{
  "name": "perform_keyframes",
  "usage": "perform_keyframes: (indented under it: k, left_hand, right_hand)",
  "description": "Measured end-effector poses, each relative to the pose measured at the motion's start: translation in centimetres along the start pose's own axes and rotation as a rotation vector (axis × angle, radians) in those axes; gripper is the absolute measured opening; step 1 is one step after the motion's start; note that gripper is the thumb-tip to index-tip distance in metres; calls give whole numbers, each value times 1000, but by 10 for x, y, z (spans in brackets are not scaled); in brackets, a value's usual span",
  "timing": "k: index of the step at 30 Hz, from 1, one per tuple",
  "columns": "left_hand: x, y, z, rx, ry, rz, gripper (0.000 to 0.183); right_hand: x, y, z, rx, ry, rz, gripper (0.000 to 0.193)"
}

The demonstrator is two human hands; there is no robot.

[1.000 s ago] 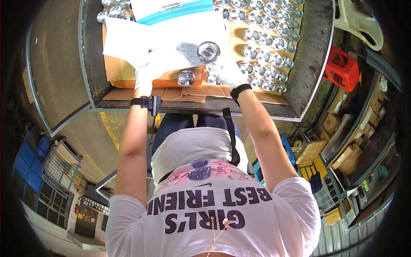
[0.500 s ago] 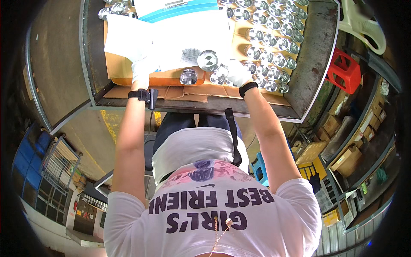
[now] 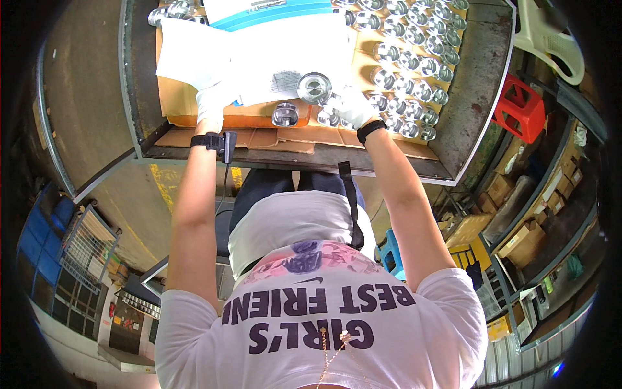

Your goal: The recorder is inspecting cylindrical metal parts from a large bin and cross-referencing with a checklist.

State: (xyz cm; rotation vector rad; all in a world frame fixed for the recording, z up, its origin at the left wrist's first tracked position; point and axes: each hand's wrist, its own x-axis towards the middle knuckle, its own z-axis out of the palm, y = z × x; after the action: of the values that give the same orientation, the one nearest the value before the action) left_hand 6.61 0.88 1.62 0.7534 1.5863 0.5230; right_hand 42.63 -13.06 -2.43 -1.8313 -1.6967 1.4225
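Note:
My right hand (image 3: 355,107), in a white glove, is closed on a shiny metal piston (image 3: 315,88), its round face turned up toward me. The piston is above the cardboard-lined tray (image 3: 453,139). Next to it, another piston (image 3: 285,115) stands on an orange-edged piece near the tray's front. My left hand (image 3: 211,104), also gloved in white, is at the lower corner of a white sheet or cloth (image 3: 191,52). Glare washes out its fingers, so I cannot tell whether it grips the sheet.
Rows of pistons (image 3: 414,65) fill the tray's right side, with several more pistons (image 3: 178,10) at the far left. A blue-and-white packet (image 3: 272,18) lies at the back. Beyond the tray's right rim are a red stool (image 3: 520,107) and a pale plastic chair (image 3: 551,45).
The piston in my right hand has been turned: its face showed a dark hourglass-like pattern and now shows a ring. My left hand has shifted slightly left.

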Motion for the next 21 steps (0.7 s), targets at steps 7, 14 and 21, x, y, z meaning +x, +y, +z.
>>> perform_keyframes:
  k: [7,14,21]
  left_hand:
    - [2,-7,-5,-54,-24,13,28]
    - [-1,-5,-3,-40,-21,13,30]
    - [-3,-2,1,-22,5,3,31]
  right_hand:
    - [1,7,6,-69,55,45,41]
    - [6,26,21,15,12,78,41]
    - [2,24,19,68,61,44,34]
